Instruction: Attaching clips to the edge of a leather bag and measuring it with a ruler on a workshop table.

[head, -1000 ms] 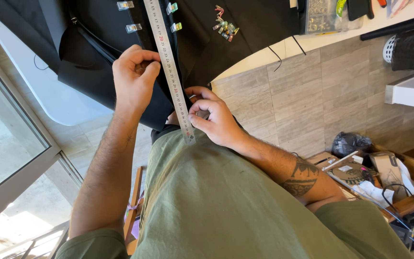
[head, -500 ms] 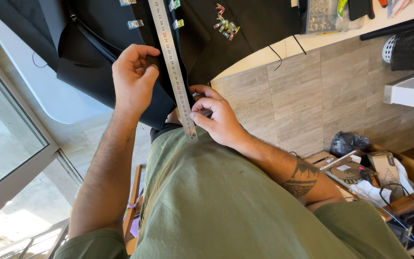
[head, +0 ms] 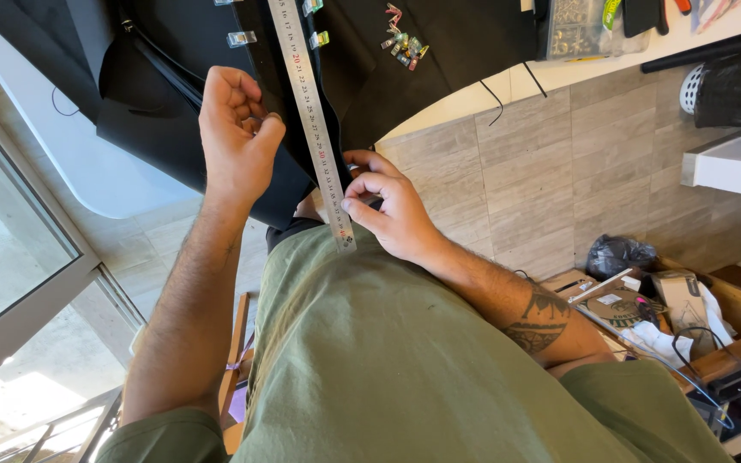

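Note:
A long steel ruler [head: 312, 111] lies along the edge of a sheet of black fabric [head: 439, 51] spread on a white table [head: 105, 184]. My left hand [head: 237, 137] pinches the fabric's edge just left of the ruler, fingers curled shut. On the other side, my right hand [head: 388, 210] grips the ruler's near end, thumb and fingertips pressing it against the fabric. Small clear clips [head: 242, 39] are fastened to the fabric near the ruler. A little heap of coloured clips [head: 400, 39] lies farther right on the fabric.
A clear plastic box [head: 576, 26] of small parts stands at the table's back. The grey tile floor [head: 559, 180] holds a black bag [head: 615, 253], an open box of clutter and cables [head: 688, 317] at right. A glass door [head: 10, 274] is at left.
The ruler's near end has shifted slightly toward me with my right hand. My left hand keeps its pinch on the fabric edge.

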